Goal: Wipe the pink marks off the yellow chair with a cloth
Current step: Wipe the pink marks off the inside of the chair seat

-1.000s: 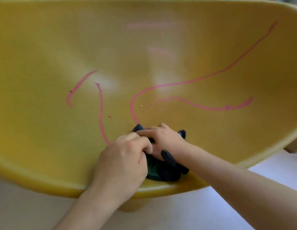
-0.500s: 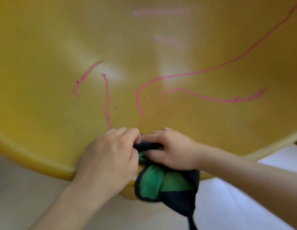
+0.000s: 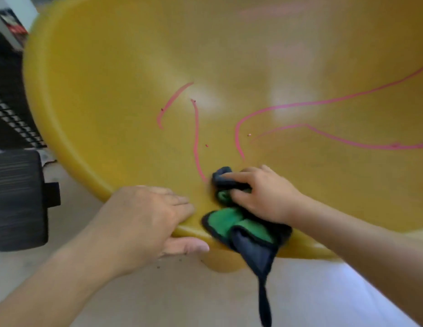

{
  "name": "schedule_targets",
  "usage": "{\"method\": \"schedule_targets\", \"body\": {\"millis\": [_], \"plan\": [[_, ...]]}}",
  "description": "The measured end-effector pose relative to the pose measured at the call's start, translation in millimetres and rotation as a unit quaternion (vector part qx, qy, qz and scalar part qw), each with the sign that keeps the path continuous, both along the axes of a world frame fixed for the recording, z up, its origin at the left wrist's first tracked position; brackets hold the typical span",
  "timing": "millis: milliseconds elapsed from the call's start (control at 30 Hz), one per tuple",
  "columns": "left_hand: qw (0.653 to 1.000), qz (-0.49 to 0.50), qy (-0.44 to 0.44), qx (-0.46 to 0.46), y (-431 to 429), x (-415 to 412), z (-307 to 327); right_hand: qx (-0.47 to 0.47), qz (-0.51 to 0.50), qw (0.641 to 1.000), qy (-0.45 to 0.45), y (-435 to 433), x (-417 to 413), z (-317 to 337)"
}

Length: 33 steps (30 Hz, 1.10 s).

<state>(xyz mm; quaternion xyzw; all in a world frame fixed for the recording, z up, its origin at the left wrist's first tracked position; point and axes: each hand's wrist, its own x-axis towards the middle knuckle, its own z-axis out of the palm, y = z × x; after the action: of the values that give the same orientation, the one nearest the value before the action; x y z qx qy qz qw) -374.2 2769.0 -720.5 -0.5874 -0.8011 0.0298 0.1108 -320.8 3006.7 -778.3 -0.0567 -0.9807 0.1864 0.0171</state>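
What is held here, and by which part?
The right hand grips the cloth by its bunched upper end; the rest hangs over the chair rim. The left hand only rests on that rim.

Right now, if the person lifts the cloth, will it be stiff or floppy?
Probably floppy: the cloth bunches under the right hand and its tail droops over the chair rim. Likely light too: one hand manages it.
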Motion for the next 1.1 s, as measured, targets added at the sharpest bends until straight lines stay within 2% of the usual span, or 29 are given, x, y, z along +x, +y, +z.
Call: {"method": "schedule_targets", "body": {"millis": [67, 133, 167, 233, 300, 333, 400, 433, 467, 500, 533, 600, 633, 700, 767, 833, 900, 933, 1000, 1033, 1100], "plan": [[1.000, -0.002, 0.001, 0.003, -1, 4, -2, 0.104, -0.144, 0.982, -0.064, 78, 18, -2], [1.000, 0.001, 0.007, 0.006, -1, 3, -3, 0.092, -0.290, 0.950, -0.065, 121, 29, 5], [1.000, 0.005, 0.014, 0.007, 0, 3, -3, 0.074, -0.317, 0.944, -0.053, 116, 28, 8], [1.000, 0.018, 0.018, 0.012, 2, 6, -3, 0.053, -0.254, 0.965, -0.040, 58, 7, 2], [0.998, 0.052, 0.004, 0.032, 3, 10, -6, -0.015, -0.098, 0.995, 0.004, -29, -17, 2], [0.996, 0.073, -0.009, 0.054, 4, 10, -6, -0.053, -0.025, 0.998, 0.020, -61, -23, 6], [0.991, 0.114, -0.032, 0.064, 5, 11, -7, -0.098, 0.095, 0.990, 0.020, -55, -26, 12], [0.991, 0.117, -0.036, 0.059, 5, 12, -8, -0.080, 0.114, 0.990, 0.006, -20, -22, 10], [0.991, 0.113, -0.038, 0.057, 5, 14, -8, -0.041, 0.099, 0.994, -0.023, 21, -14, 6], [0.991, 0.110, -0.042, 0.056, 6, 15, -5, 0.003, 0.043, 0.998, -0.049, 66, -2, 4], [0.992, 0.107, -0.049, 0.055, 7, 16, -2, 0.041, -0.057, 0.995, -0.066, 112, 13, 5], [0.992, 0.102, -0.053, 0.043, 8, 14, -1, 0.071, -0.238, 0.967, -0.057, 163, 31, 11], [0.993, 0.106, -0.048, 0.031, 8, 13, 0, 0.073, -0.264, 0.961, -0.043, 161, 29, 9], [0.993, 0.114, -0.023, 0.011, 12, 7, 1, 0.096, -0.202, 0.974, -0.016, 99, 8, -2], [0.991, 0.133, 0.001, -0.012, 14, 2, 5, 0.022, -0.071, 0.997, 0.011, -3, -18, -1], [0.987, 0.159, 0.000, -0.020, 13, 2, 11, -0.038, 0.058, 0.997, 0.015, -79, -22, 21], [0.986, 0.166, 0.003, -0.022, 7, 0, 20, -0.011, 0.078, 0.997, 0.001, -50, -24, 30], [0.986, 0.165, 0.006, -0.023, 1, -2, 24, 0.016, 0.044, 0.998, -0.034, -16, -19, 24], [0.985, 0.168, 0.039, -0.011, -13, -10, 30, 0.057, -0.115, 0.986, -0.104, 60, 3, 14], [0.983, 0.176, 0.062, 0.001, -18, -15, 31, 0.050, -0.192, 0.975, -0.096, 89, 15, 10], [0.978, 0.183, 0.089, 0.031, -25, -22, 27, 0.018, -0.256, 0.966, -0.029, 95, 30, 10]]}}
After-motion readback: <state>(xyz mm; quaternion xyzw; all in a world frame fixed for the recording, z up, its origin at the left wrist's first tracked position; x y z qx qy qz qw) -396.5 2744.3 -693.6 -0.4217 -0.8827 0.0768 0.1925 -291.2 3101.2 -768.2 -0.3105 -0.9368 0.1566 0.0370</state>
